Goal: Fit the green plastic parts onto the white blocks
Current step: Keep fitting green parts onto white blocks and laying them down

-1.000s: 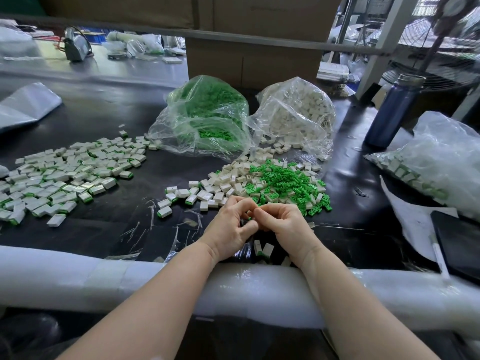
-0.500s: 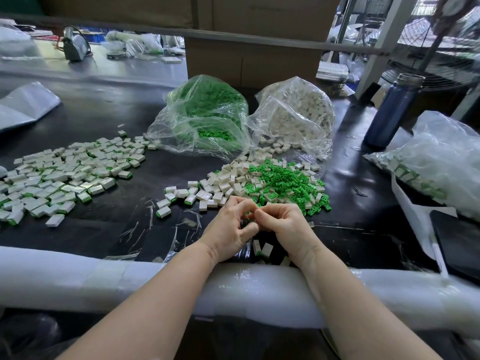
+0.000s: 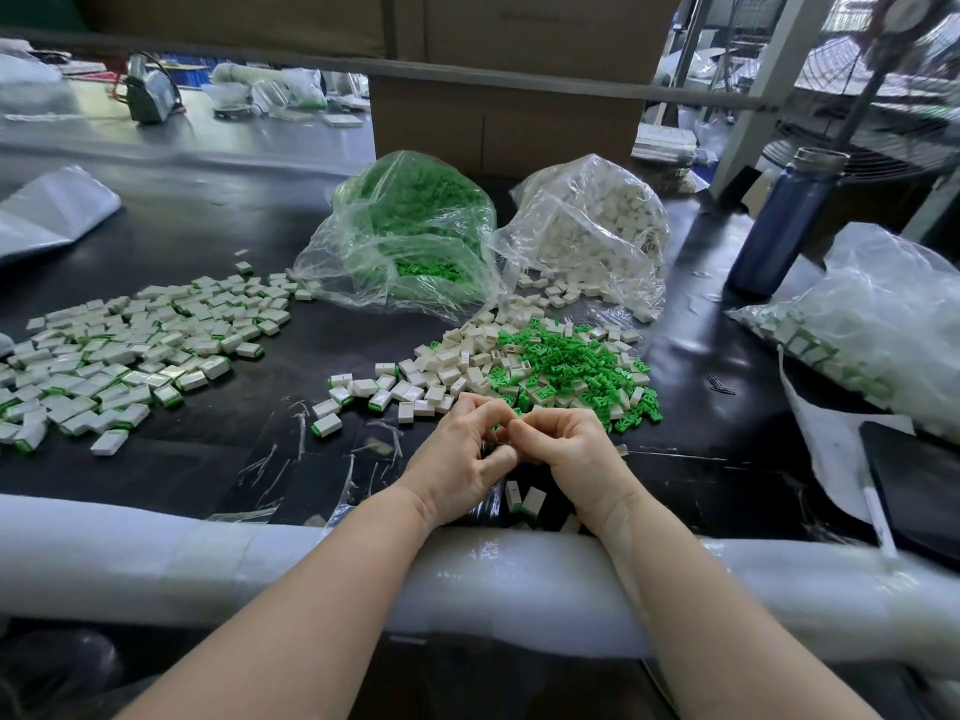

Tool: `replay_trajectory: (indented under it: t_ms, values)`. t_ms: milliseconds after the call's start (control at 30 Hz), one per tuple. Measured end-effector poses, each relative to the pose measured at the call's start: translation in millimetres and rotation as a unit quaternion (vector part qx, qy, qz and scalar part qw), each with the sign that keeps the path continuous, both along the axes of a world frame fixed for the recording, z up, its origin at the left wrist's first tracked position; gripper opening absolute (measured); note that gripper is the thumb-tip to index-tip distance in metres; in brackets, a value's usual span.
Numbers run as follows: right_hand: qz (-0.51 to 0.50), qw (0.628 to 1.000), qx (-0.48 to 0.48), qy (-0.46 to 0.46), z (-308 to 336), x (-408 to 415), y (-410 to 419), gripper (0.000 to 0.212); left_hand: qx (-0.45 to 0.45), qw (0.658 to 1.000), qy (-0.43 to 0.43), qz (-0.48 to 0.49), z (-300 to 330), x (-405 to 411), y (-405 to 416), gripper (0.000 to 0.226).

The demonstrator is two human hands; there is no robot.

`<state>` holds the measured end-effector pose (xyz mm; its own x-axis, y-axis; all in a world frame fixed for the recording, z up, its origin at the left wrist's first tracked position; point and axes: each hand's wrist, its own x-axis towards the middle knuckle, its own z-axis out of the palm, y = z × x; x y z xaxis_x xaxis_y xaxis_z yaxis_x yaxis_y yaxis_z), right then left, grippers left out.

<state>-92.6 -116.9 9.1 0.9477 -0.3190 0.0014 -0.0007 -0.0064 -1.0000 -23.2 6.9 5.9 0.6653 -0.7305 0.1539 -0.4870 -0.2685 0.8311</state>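
Observation:
My left hand [image 3: 462, 459] and my right hand [image 3: 566, 449] meet fingertip to fingertip just above the black table, near its front edge. Both have curled fingers pinching a small piece between them; the fingers hide nearly all of it, and only a sliver of green shows. Right behind the hands lies a loose heap of green plastic parts [image 3: 571, 371], with loose white blocks [image 3: 452, 366] to its left. Two fitted blocks [image 3: 524, 498] lie under my wrists. A wide spread of fitted white-and-green blocks [image 3: 130, 345] covers the left side.
A clear bag of green parts [image 3: 415, 236] and a bag of white blocks [image 3: 592, 231] stand behind the heaps. A blue bottle [image 3: 784, 226], another filled bag [image 3: 883, 324] and a dark flat device [image 3: 919, 485] are at the right. White foam padding [image 3: 156, 553] wraps the table's front edge.
Both hands stay in the same spot; only the fingertips shift slightly against each other around the small piece.

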Motion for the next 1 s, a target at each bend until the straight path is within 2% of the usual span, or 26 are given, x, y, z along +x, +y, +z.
replay_trajectory:
  t_ms: [233, 400, 567, 867, 933, 1000]
  values:
    - [-0.009, 1.000, -0.009, 0.001, 0.5, -0.6, -0.3, 0.012, 0.001, 1.000, 0.000, -0.001, 2.9, -2.0, 0.3, 0.030]
    - [0.002, 1.000, 0.001, -0.011, 0.3, 0.5, 0.1, 0.015, 0.002, 1.000, 0.010, 0.004, 3.0, -2.0, 0.3, 0.013]
    - [0.011, 1.000, 0.005, -0.016, 0.7, 0.0, -0.5, 0.014, 0.003, 1.000, 0.009, 0.006, 4.3, -2.5, 0.6, 0.013]
    - [-0.007, 1.000, 0.000, -0.011, 0.4, -0.1, -0.9, 0.010, 0.009, 1.000, -0.009, -0.003, 4.5, -2.6, 1.7, 0.034]
    - [-0.009, 1.000, -0.001, -0.008, 0.2, -0.2, -0.9, 0.010, 0.010, 1.000, -0.012, -0.004, 5.2, -3.5, 1.4, 0.029]
    - [-0.012, 1.000, 0.002, -0.004, -0.2, 0.1, -0.6, 0.010, 0.011, 1.000, -0.011, -0.001, 7.2, -5.2, 0.9, 0.014]
